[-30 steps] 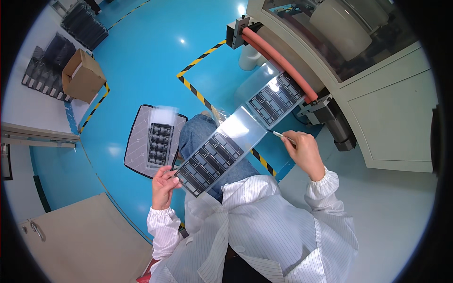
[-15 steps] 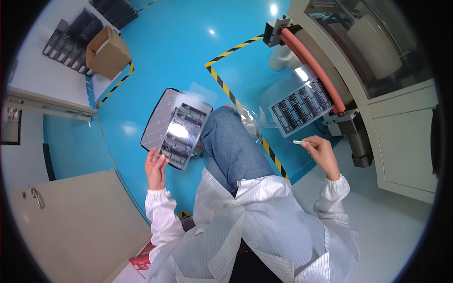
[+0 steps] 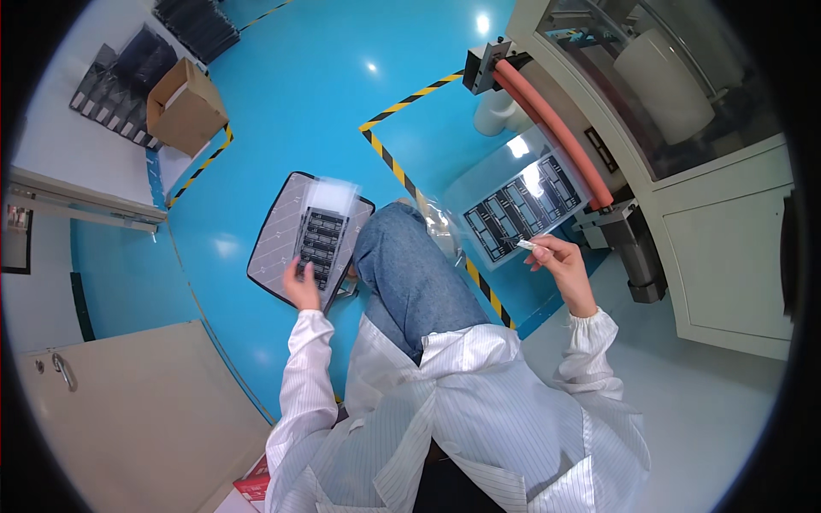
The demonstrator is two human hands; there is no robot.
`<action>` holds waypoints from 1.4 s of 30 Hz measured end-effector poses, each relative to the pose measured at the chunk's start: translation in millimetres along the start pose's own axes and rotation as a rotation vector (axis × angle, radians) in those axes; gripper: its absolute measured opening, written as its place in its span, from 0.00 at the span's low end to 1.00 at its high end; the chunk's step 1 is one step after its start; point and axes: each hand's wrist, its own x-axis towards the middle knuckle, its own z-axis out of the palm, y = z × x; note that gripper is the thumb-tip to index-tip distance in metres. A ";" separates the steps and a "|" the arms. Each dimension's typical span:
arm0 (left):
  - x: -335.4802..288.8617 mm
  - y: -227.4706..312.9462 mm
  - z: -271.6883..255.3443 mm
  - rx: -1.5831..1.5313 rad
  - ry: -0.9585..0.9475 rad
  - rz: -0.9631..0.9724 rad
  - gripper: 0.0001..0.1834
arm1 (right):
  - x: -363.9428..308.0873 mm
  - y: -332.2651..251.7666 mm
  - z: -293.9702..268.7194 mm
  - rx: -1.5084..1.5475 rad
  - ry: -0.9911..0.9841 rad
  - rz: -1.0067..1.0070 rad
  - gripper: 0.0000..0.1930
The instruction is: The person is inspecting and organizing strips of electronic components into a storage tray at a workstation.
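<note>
My left hand (image 3: 304, 285) is closed at the lower left edge of a clear film sheet (image 3: 321, 239) printed with black label-like blocks. The sheet lies over a grey padded board (image 3: 272, 248) with a dark rim, left of my knee. Between the thumb and fingers of my right hand (image 3: 562, 267) is a slim white tool (image 3: 526, 245); its tip is too small to make out. Just beyond that tool, a second printed film (image 3: 522, 209) with similar black blocks hangs out from the machine's orange roller (image 3: 556, 128).
At right stands a pale machine cabinet (image 3: 727, 256) with a motor (image 3: 631, 252) under the roller. Yellow-black tape (image 3: 389, 162) marks the blue floor. A cardboard box (image 3: 188, 107) and several dark packs stand at far left, a door (image 3: 137, 385) nearer.
My left hand has moved right and lowered the printed sheet onto the padded board. My right hand has moved left and up, bringing the white tool to the edge of the film at the machine.
</note>
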 end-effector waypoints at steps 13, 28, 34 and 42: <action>-66.9 280.1 71.8 -1.077 -0.869 -0.334 0.31 | -12.3 -25.7 10.7 -0.084 -0.058 0.132 0.11; -68.6 271.5 42.9 -0.959 -0.761 -0.144 0.29 | 52.5 -46.1 82.7 -0.992 -0.126 -0.764 0.11; -68.2 261.5 34.8 -0.936 -0.761 -0.152 0.29 | 58.7 -43.1 102.9 -1.096 -0.197 -0.880 0.13; -65.0 255.0 21.4 -0.889 -0.777 -0.198 0.30 | 63.8 -50.4 81.0 -1.264 -0.171 -0.926 0.14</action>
